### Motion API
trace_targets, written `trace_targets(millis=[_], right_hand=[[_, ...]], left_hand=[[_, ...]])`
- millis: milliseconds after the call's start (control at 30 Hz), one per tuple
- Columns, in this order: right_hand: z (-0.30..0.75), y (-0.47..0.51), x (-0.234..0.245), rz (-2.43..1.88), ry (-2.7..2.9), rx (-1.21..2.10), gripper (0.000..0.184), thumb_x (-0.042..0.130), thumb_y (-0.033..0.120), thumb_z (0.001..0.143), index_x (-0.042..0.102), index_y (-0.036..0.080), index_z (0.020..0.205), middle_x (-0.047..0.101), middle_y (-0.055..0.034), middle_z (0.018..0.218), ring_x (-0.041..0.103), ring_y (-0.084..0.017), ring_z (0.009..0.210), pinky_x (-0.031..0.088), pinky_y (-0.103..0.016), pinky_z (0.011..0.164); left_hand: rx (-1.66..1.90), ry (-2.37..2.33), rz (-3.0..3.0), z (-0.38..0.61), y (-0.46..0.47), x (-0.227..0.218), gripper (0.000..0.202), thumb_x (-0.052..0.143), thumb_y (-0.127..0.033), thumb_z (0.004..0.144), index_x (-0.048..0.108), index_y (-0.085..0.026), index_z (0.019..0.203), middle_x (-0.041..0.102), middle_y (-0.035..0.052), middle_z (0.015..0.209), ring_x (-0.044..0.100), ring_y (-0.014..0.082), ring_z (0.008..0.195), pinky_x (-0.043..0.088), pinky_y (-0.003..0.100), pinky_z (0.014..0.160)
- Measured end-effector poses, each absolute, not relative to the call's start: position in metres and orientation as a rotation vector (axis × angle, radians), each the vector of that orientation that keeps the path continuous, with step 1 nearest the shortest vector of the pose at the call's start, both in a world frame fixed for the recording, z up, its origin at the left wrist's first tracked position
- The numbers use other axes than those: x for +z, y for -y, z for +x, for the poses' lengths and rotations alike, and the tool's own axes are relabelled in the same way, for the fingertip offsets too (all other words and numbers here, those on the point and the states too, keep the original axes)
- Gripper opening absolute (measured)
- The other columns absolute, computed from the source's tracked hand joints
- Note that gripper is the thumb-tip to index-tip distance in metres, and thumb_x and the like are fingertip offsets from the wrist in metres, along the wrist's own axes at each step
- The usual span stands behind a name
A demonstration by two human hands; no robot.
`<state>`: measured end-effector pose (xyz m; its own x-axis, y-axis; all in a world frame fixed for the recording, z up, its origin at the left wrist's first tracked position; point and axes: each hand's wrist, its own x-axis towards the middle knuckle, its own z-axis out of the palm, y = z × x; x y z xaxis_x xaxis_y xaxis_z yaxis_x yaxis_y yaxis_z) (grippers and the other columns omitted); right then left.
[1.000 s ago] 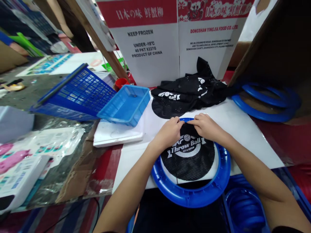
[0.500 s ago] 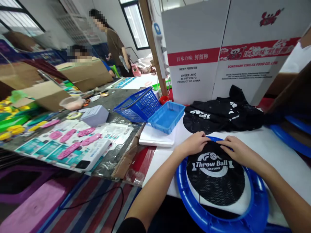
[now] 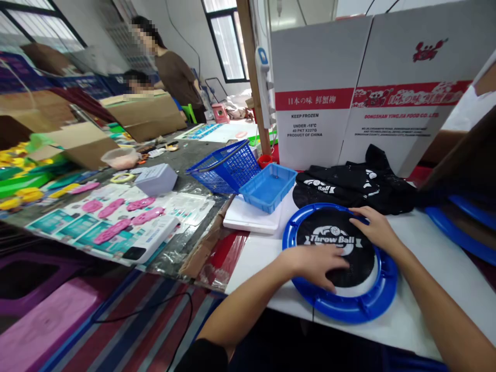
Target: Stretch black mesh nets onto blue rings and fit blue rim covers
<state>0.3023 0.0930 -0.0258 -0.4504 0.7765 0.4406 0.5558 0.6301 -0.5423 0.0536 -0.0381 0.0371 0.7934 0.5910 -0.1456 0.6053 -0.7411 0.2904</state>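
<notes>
A blue plastic ring (image 3: pixel 351 309) lies on the white tabletop in front of me. Inside it is a round black mesh cloth (image 3: pixel 351 274) printed "Throw Ball"; a pale gap shows between cloth and ring along the near side. My left hand (image 3: pixel 320 263) is over the ring's near-left part, fingers spread across the cloth, partly covering the print. At the far right of the ring, my right hand (image 3: pixel 374 226) rests across the rim with its thumb and forefinger stretched apart. More black printed cloths (image 3: pixel 349 181) lie in a pile just behind the ring.
A light-blue tray (image 3: pixel 267 188) stands on a white flat box (image 3: pixel 250 217), beside a tilted blue basket (image 3: pixel 228 168). White cartons (image 3: pixel 310 67) rise behind. More blue rings (image 3: pixel 461 232) are at right. Pink pieces (image 3: pixel 112 232) lie on the left table; two people are beyond.
The ring has moved away from me and now lies flatter on the table. My left hand has come from the far rim down onto the cloth, fingers spreading. My right hand stays at the far rim.
</notes>
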Motion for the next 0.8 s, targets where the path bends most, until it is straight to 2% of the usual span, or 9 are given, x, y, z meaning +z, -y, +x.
trace_targets(millis=[67,133,233,300,467,600,700,733,800], right_hand=[[0.306,-0.093,-0.024,-1.009,2.167,0.471,0.032,0.066,0.042,0.094,0.078,0.021,0.114,0.076,-0.0101,0.103,0.074,-0.029,0.094,0.061,-0.046,0.093],[0.308,-0.093,-0.023,-0.990,2.161,0.493,0.032,0.067,0.045,0.094,0.079,0.021,0.112,0.076,-0.0102,0.103,0.074,-0.029,0.095,0.061,-0.046,0.093],[0.309,-0.093,-0.025,-0.969,2.165,0.469,0.034,0.066,0.049,0.095,0.079,0.021,0.110,0.077,-0.0104,0.102,0.074,-0.029,0.095,0.061,-0.046,0.092],[0.307,-0.095,-0.028,-0.951,2.182,0.419,0.034,0.065,0.049,0.097,0.079,0.021,0.110,0.077,-0.0111,0.102,0.075,-0.030,0.095,0.061,-0.047,0.092],[0.307,-0.095,-0.020,-0.890,2.104,0.196,0.032,0.060,0.046,0.102,0.079,0.022,0.110,0.078,-0.0136,0.107,0.074,-0.033,0.103,0.061,-0.052,0.096],[0.302,-0.058,0.008,-0.776,2.125,0.166,0.024,0.062,0.037,0.104,0.080,0.024,0.110,0.078,-0.0157,0.114,0.072,-0.034,0.113,0.058,-0.054,0.104],[0.291,0.001,0.014,-0.654,2.366,0.335,0.031,0.067,0.040,0.102,0.075,0.027,0.129,0.072,-0.0131,0.137,0.063,-0.036,0.135,0.053,-0.057,0.116],[0.287,0.022,0.009,-0.638,2.397,0.360,0.035,0.065,0.040,0.103,0.071,0.028,0.135,0.071,-0.0118,0.140,0.062,-0.035,0.138,0.055,-0.057,0.115],[0.283,0.056,-0.005,-0.713,2.360,0.376,0.040,0.055,0.031,0.108,0.061,0.026,0.147,0.074,-0.0112,0.137,0.071,-0.028,0.127,0.063,-0.045,0.104]], left_hand=[[-0.128,-0.813,2.662,0.062,0.047,0.034,0.062,0.074,-0.040,0.097,0.058,-0.018,0.153,0.044,0.0189,0.167,0.045,0.0369,0.154,0.044,0.045,0.122],[-0.088,-0.829,2.680,0.066,0.050,0.033,0.048,0.073,-0.030,0.098,0.066,-0.016,0.143,0.052,0.0189,0.160,0.053,0.0356,0.147,0.049,0.043,0.117],[-0.041,-0.937,2.640,0.065,0.052,0.034,0.023,0.064,-0.017,0.099,0.075,-0.015,0.119,0.069,0.0146,0.136,0.070,0.0296,0.122,0.058,0.035,0.096],[0.068,-1.053,2.539,0.062,0.060,0.032,0.020,0.057,-0.015,0.102,0.074,-0.016,0.112,0.074,0.0114,0.124,0.073,0.0266,0.110,0.058,0.033,0.088],[0.620,-1.331,2.123,0.069,0.095,0.014,0.018,0.050,-0.016,0.106,0.065,-0.018,0.115,0.075,0.0071,0.118,0.071,0.0216,0.112,0.054,0.032,0.100],[0.521,-1.560,2.155,0.091,0.112,0.002,0.023,0.039,-0.016,0.107,0.060,-0.016,0.118,0.074,0.0111,0.118,0.073,0.0264,0.108,0.058,0.037,0.090],[0.451,-1.619,2.183,0.102,0.115,-0.003,0.026,0.038,-0.014,0.106,0.056,-0.014,0.124,0.073,0.0138,0.117,0.075,0.0284,0.103,0.061,0.039,0.085],[0.467,-1.611,2.181,0.102,0.115,-0.005,0.027,0.040,-0.015,0.105,0.054,-0.014,0.128,0.074,0.0148,0.118,0.075,0.0289,0.104,0.061,0.040,0.086],[0.513,-1.570,2.189,0.101,0.114,-0.007,0.032,0.044,-0.015,0.103,0.050,-0.013,0.134,0.074,0.0160,0.121,0.076,0.0306,0.106,0.062,0.042,0.089]])
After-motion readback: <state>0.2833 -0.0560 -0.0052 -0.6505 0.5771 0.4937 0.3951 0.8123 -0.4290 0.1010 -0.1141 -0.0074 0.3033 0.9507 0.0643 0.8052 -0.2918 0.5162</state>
